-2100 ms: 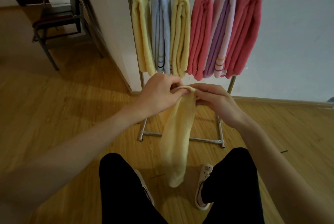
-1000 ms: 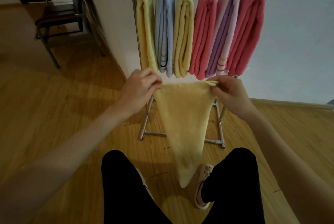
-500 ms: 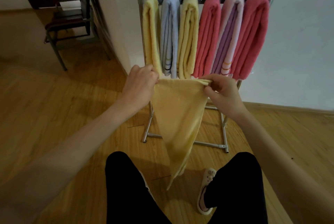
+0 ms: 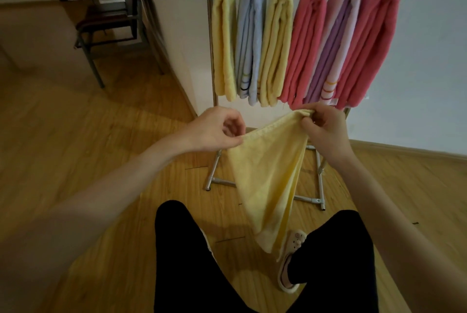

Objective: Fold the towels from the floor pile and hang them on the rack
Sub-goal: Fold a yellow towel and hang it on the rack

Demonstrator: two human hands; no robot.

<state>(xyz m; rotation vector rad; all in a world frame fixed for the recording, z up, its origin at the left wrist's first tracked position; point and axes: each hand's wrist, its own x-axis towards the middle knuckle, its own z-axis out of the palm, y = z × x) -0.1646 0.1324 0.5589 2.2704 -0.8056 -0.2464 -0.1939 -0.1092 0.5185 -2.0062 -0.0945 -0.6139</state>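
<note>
At frame centre, the left hand (image 4: 217, 130) and right hand (image 4: 324, 125) pinch the yellow towel (image 4: 267, 176) by its top edge; it looks light, limp, best gripped at corners.

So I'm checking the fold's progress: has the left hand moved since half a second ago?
Yes. The left hand has dropped lower against the hung towels on the rack, pulling its end of the yellow towel down below the right hand.
</note>
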